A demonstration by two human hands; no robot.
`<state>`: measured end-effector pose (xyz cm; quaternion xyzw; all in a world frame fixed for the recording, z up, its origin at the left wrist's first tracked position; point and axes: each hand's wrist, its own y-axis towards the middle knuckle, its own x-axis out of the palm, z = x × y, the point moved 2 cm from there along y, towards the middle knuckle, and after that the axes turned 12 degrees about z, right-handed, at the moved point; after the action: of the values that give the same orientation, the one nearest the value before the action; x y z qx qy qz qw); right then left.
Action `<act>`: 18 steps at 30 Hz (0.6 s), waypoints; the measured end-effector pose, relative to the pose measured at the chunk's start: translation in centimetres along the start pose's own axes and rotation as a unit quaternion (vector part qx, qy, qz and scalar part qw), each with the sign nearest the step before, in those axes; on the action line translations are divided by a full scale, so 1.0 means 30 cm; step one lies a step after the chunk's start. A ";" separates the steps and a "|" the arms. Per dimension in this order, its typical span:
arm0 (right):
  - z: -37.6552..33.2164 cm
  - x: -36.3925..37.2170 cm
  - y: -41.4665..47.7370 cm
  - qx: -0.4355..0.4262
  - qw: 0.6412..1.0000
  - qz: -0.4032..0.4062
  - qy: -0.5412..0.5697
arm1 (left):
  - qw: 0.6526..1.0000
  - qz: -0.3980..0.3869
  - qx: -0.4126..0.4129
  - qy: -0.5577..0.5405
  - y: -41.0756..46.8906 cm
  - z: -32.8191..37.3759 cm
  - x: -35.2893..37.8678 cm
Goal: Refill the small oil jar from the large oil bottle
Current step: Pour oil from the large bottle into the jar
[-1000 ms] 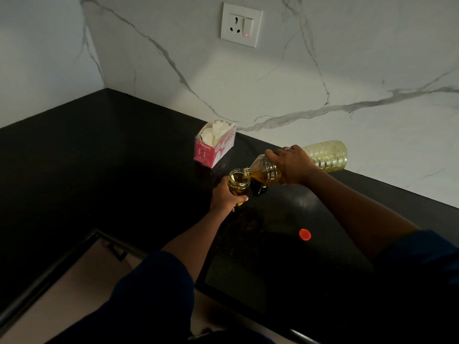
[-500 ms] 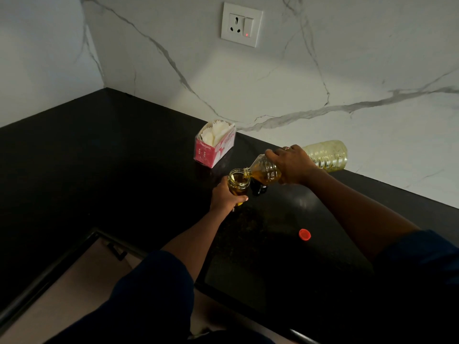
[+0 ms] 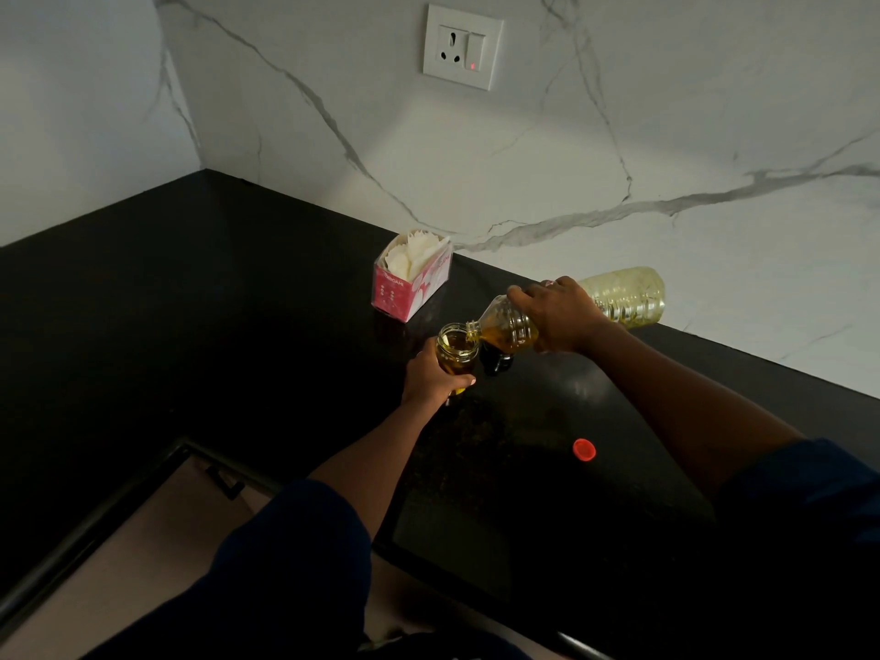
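Glass, fragile and probably oil-slick, the small oil jar (image 3: 457, 351) is at the black counter (image 3: 238, 326) centre, left hand (image 3: 431, 379) wrapped round its lower body; from its 2 o'clock the right hand (image 3: 564, 317) clamps the pliable large oil bottle (image 3: 624, 297), tipped to the rim

bottle (image 3: 624, 295) 1 | jar (image 3: 456, 352) 1 | red cap (image 3: 584, 451) 1 | tissue box (image 3: 405, 297) 1 — hands (image 3: 435, 379) (image 3: 564, 316) 2

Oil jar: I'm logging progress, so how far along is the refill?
Done: the red cap is off, lying on the counter. In hand: the left hand grips the small jar, the right hand tips the large bottle at its rim; oil shows inside the jar. Left: finishing the pour, recapping.
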<state>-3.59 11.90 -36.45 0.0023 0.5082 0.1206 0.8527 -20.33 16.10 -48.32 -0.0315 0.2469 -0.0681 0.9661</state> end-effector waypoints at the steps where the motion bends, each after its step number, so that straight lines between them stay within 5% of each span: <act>1: 0.000 0.000 0.001 -0.001 1.000 -0.001 -0.001 | 1.000 0.000 -0.001 0.000 -0.001 0.000 0.000; 18: 0.002 0.004 0.006 -0.007 1.000 0.001 -0.004 | 1.000 -0.002 -0.001 0.004 -0.008 0.009 -0.006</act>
<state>-3.52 12.11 -36.49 -0.0023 0.5043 0.1249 0.8545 -20.39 15.90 -47.98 -0.0322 0.2512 -0.0700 0.9649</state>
